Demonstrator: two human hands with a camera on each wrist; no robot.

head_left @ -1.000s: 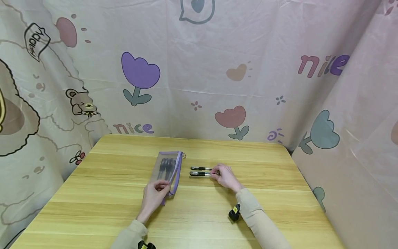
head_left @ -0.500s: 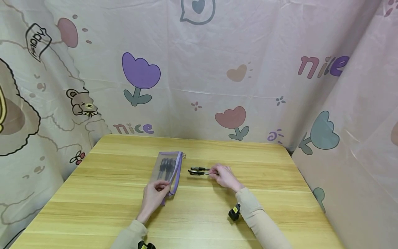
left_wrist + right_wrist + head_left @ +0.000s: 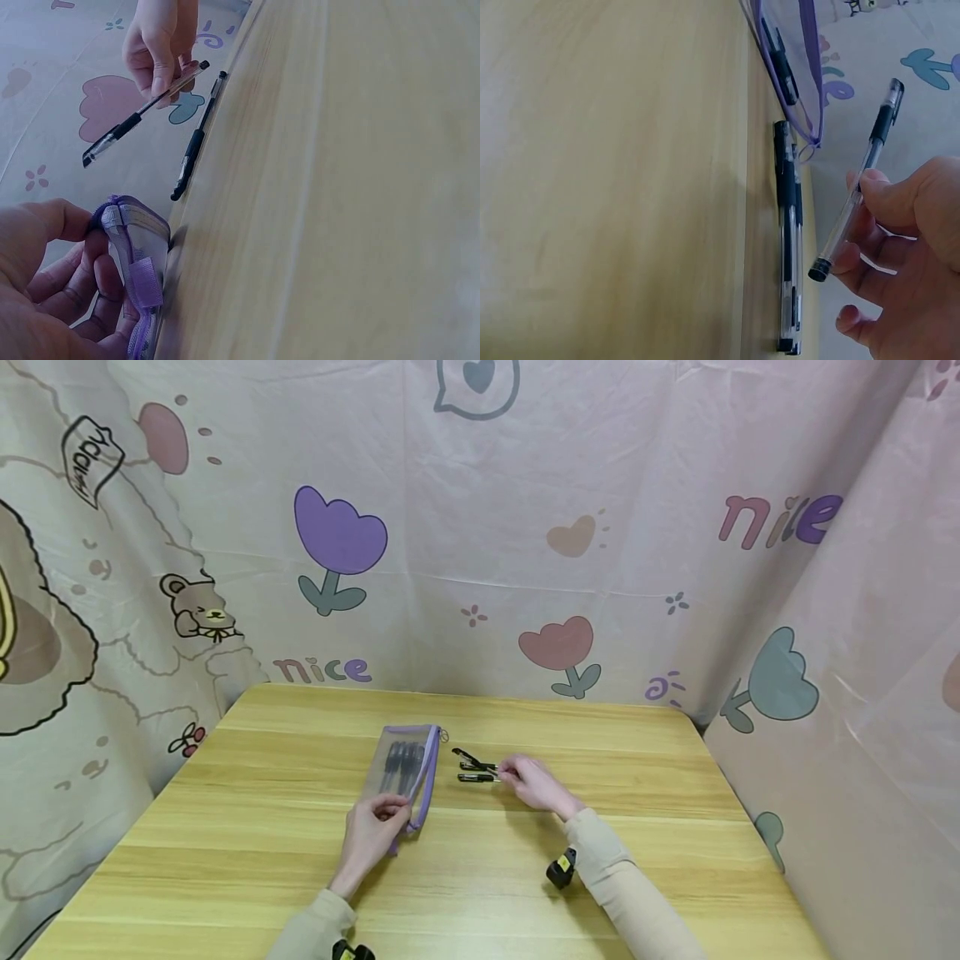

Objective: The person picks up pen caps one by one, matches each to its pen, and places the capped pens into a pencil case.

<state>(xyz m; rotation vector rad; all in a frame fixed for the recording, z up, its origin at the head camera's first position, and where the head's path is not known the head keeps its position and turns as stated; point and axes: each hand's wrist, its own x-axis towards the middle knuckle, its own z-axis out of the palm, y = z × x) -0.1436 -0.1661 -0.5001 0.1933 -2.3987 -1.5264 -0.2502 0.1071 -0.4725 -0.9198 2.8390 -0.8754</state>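
Observation:
A mesh zip pencil pouch [image 3: 429,781] with purple trim lies on the table, and several dark pens show through its side. My left hand [image 3: 372,831] pinches its near edge by the zip, between thumb and fingers. My right hand [image 3: 536,781] pinches a clear-barrelled black gel pen [image 3: 862,176] by its barrel. This pen is raised off the table and tilted, its capped end pointing towards the pouch. Below it, two similar pens [image 3: 786,225] lie side by side on the table, capped ends towards the pouch; the right hand partly hides them in the head view.
The wood-grain table [image 3: 247,810] runs back to a printed cloth backdrop [image 3: 450,527], with cloth on both sides too. A small metal ring [image 3: 444,736] hangs at the pouch's far corner.
My right hand has lifted one pen from beside the others and shifted slightly left, swinging the capped end away from me. The left hand and pouch have stayed in place.

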